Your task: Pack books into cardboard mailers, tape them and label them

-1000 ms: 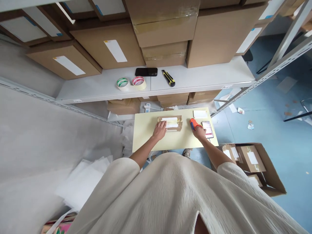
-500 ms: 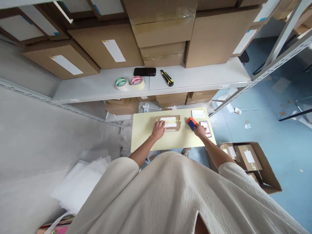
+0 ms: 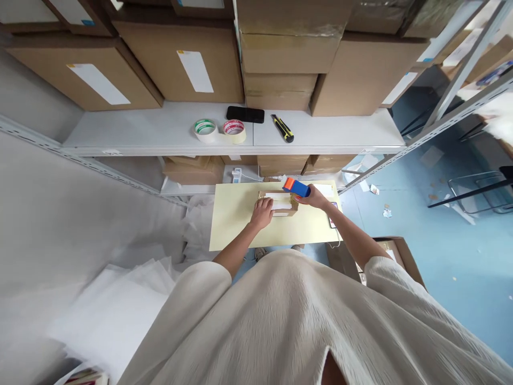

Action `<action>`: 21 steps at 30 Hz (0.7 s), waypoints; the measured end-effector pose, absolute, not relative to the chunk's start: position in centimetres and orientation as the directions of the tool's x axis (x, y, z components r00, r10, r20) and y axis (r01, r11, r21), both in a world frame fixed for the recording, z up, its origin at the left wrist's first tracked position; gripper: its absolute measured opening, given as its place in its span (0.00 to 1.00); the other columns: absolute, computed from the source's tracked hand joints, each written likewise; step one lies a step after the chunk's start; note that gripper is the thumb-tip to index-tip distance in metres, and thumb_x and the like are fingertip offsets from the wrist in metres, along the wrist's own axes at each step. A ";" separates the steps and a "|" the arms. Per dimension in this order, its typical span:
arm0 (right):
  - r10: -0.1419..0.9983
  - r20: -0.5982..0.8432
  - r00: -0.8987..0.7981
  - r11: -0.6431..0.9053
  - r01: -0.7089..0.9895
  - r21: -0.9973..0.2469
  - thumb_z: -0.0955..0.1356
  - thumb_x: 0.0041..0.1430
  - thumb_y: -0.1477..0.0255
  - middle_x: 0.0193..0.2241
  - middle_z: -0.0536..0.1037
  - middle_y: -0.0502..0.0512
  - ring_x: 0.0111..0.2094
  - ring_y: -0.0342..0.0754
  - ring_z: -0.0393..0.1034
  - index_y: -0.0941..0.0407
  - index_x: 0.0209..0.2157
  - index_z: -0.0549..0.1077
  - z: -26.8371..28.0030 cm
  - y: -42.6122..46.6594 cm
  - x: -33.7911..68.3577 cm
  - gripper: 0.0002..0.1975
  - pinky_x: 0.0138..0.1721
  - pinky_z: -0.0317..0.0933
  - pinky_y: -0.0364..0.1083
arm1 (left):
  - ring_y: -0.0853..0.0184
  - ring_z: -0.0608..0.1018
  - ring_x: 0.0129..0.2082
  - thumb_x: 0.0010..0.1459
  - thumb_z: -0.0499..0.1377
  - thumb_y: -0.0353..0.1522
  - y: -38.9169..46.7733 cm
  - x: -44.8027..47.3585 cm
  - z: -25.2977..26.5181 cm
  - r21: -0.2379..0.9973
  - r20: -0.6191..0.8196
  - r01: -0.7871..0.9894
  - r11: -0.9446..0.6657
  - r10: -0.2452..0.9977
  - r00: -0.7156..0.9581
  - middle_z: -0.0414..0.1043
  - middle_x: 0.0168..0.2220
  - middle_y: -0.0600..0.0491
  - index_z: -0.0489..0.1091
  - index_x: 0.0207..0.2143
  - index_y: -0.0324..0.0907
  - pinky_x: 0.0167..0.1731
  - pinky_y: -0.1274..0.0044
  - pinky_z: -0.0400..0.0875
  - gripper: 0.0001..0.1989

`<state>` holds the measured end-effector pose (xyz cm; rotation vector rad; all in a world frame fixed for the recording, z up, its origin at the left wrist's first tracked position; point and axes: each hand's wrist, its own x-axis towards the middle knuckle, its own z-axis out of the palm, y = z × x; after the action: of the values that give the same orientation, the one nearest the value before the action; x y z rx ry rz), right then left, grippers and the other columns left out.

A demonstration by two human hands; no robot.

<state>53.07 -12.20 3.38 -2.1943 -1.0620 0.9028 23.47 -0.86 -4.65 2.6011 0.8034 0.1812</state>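
A small cardboard box (image 3: 289, 210) with white labels and clear tape lies on the pale yellow table (image 3: 232, 230). My left hand (image 3: 262, 213) is closed over its left end, fingers bent onto the top. In my right hand (image 3: 316, 198) is a blue and orange tape dispenser (image 3: 295, 187), raised just above the box's right end. The hand is wrapped round its blue part. Partly covered by my right forearm, a phone (image 3: 333, 215) lies at the table's right side. Behind that hand is a stack of white labels or paper (image 3: 324, 190).
On the grey shelf (image 3: 160, 131) lie two tape rolls (image 3: 205, 130), a black phone (image 3: 245, 114) and a yellow-black utility knife (image 3: 282, 128). Large cartons (image 3: 280, 53) stand behind them. An open carton (image 3: 404, 256) sits on the floor at right; white packing sheets (image 3: 116, 305) lie at left.
My right hand has lifted the tape dispenser from beside the phone and moved it left to the box's right end. My left hand stays on the box. The view has shifted slightly.
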 end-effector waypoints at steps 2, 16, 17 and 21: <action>0.829 -0.340 0.444 -0.552 0.556 -0.621 0.84 0.52 0.51 0.44 0.84 0.57 0.40 0.51 0.75 0.53 0.49 0.72 3.9 -11.0 51.6 0.33 0.35 0.66 0.45 | 0.44 0.68 0.73 0.73 0.57 0.33 -0.9 23.5 -4.7 0.452 0.006 0.512 -0.730 0.576 0.817 0.69 0.74 0.37 0.69 0.74 0.41 0.76 0.55 0.58 0.30; 0.840 -0.366 0.400 -0.542 0.634 -0.551 0.84 0.55 0.51 0.41 0.84 0.59 0.35 0.50 0.74 0.57 0.47 0.76 4.7 -11.0 50.6 0.31 0.32 0.64 0.45 | 0.55 0.86 0.54 0.72 0.64 0.35 3.4 27.6 -0.6 0.962 -0.117 0.271 -0.021 0.869 0.481 0.85 0.54 0.43 0.78 0.61 0.44 0.58 0.65 0.79 0.17; 0.843 -0.365 0.395 -0.537 0.636 -0.555 0.84 0.55 0.51 0.41 0.84 0.59 0.35 0.50 0.74 0.57 0.47 0.76 4.7 -11.0 50.6 0.30 0.32 0.64 0.45 | 0.56 0.86 0.52 0.70 0.66 0.36 3.7 28.2 -0.1 0.968 -0.134 0.252 0.010 0.867 0.481 0.86 0.52 0.44 0.78 0.60 0.44 0.56 0.65 0.80 0.17; 0.856 -0.357 0.375 -0.517 0.660 -0.545 0.84 0.56 0.54 0.43 0.84 0.60 0.36 0.50 0.74 0.58 0.46 0.76 4.9 -10.9 50.4 0.28 0.33 0.64 0.45 | 0.57 0.87 0.44 0.61 0.74 0.34 4.2 30.5 1.0 0.965 -0.200 0.250 0.083 0.846 0.494 0.85 0.43 0.48 0.78 0.55 0.45 0.51 0.67 0.80 0.21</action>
<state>50.42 -10.93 4.86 -2.3283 -1.3316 0.8857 30.53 4.23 1.03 1.4623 1.0125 0.5842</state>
